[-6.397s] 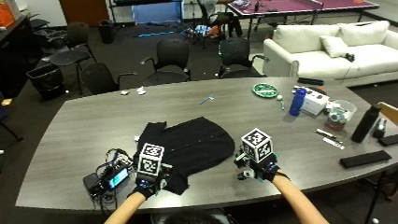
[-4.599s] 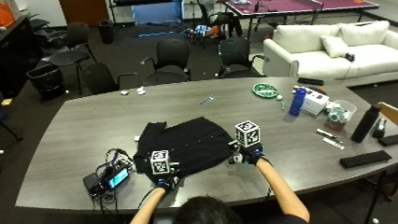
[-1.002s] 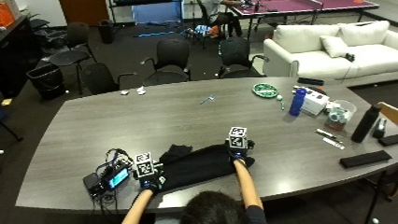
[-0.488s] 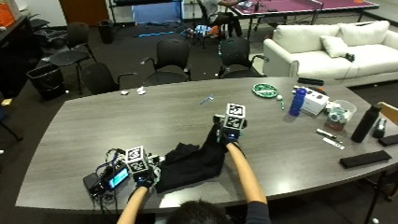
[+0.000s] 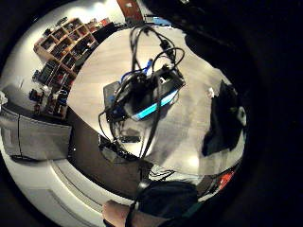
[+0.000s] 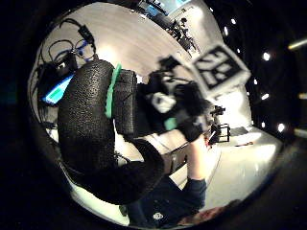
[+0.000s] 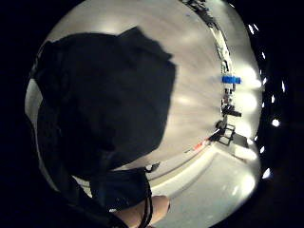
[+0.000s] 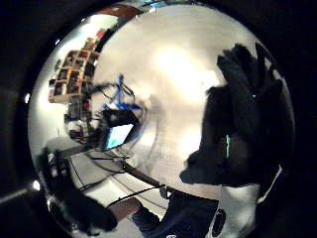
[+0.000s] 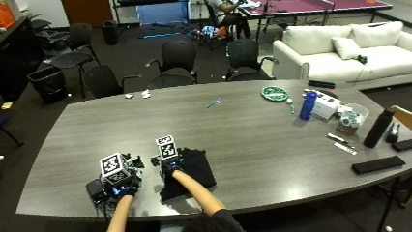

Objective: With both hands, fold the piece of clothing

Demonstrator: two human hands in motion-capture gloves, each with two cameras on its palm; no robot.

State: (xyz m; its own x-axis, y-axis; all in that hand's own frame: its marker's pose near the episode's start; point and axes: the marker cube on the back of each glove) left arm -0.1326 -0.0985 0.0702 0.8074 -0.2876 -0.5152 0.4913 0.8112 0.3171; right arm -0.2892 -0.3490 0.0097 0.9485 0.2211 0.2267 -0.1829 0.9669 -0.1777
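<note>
The black garment (image 9: pixel 193 173) lies folded into a narrow bundle near the table's front edge, left of centre. My right hand (image 9: pixel 169 162) is at its left edge, the forearm reaching across the cloth, and pinches the folded-over layer. In the right palm views the garment (image 7: pixel 104 99) spreads on the table just under the palm. My left hand (image 9: pixel 119 186) is off the cloth to the left, over a black device. From the left palm, the garment (image 5: pixel 226 123) shows a short way off.
A black device with a lit screen and tangled cables (image 9: pixel 96 189) sits under my left hand. At the far right stand a blue bottle (image 9: pixel 309 105), a green plate (image 9: pixel 275 93), a black bottle (image 9: pixel 376 128) and a black case (image 9: pixel 376 165). Office chairs line the far edge.
My right hand swept from the garment's far right side over to its left edge, folding the cloth across itself. My left hand moved left, off the garment and over the device.
</note>
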